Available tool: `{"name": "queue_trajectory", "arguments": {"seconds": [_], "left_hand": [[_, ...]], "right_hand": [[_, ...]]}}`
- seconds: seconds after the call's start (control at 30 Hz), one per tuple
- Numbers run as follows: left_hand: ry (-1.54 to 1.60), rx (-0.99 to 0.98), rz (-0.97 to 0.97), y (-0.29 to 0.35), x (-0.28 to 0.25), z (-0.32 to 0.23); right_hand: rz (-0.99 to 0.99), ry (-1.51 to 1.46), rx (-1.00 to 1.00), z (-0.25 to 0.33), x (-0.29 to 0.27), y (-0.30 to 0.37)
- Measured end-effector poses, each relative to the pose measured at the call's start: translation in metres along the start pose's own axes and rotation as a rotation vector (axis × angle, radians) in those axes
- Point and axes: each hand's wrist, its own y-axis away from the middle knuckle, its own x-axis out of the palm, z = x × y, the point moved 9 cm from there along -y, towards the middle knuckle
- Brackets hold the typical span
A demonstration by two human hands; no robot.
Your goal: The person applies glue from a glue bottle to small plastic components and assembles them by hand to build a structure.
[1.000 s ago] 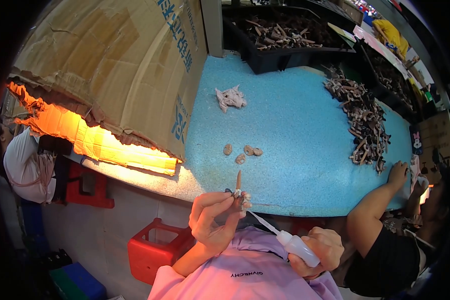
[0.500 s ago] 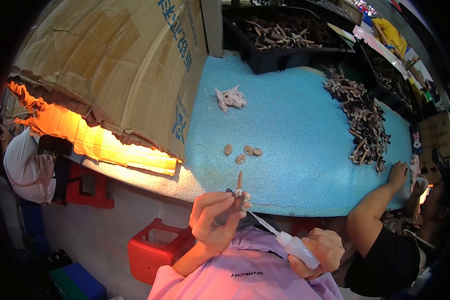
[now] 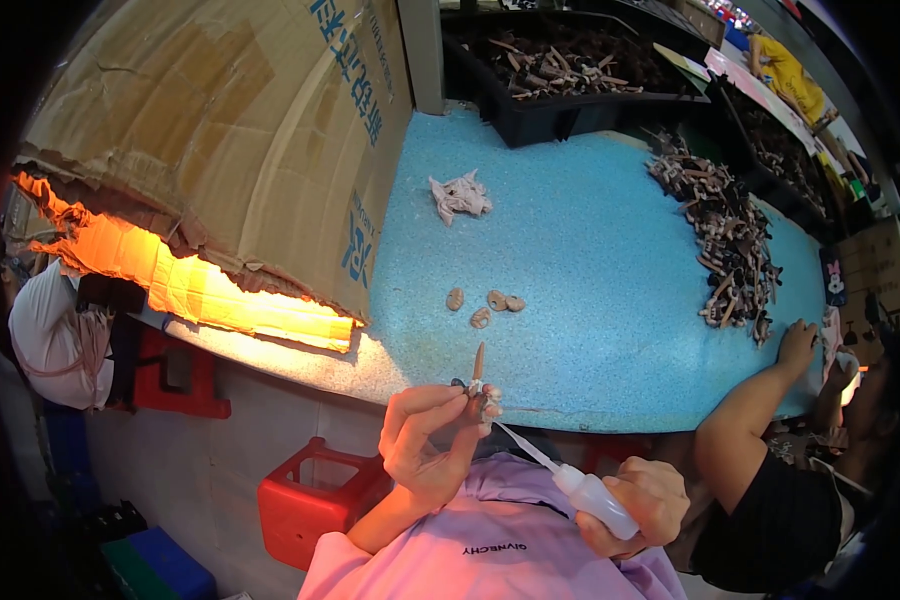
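Between the fingertips of my left hand (image 3: 428,440) is a small figurine part (image 3: 478,388), dark and whitish, with a brown pointed piece sticking up from it. My right hand (image 3: 650,502) is wrapped round a white squeeze bottle (image 3: 602,502), tilted so its long thin nozzle (image 3: 526,446) points up and left. The nozzle tip is at or just below the figurine part; I cannot tell whether they touch. Just beyond my left hand, several small brownish oval pieces (image 3: 480,317) lie on the blue tabletop (image 3: 570,250).
A crumpled tissue (image 3: 460,196) lies farther back. To the left stands a large cardboard box (image 3: 230,130), torn open and glowing orange inside. Piled figurine parts (image 3: 725,235) line the right side, beside a co-worker's arm (image 3: 745,400). Black bins (image 3: 570,122) stand behind; a red stool (image 3: 315,500) is below left.
Almost nothing differs. My hands, the figurine part and the bottle hold the same places; the view has shifted very slightly.
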Motion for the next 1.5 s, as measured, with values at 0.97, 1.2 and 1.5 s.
{"name": "queue_trajectory", "arguments": {"seconds": [0.97,1.2,1.5], "left_hand": [[0.073,-0.04,-0.001,-0.003,0.008,-0.002],[0.112,-0.085,-0.03,0.004,-0.002,0.009],[0.271,-0.168,-0.034,0.005,0.001,0.014]], "right_hand": [[-0.019,0.044,-0.046,0.006,-0.006,0.0],[0.087,0.17,0.204,-0.009,0.0,0.013],[-0.543,-0.367,0.702,-0.057,-0.021,0.043]]}}
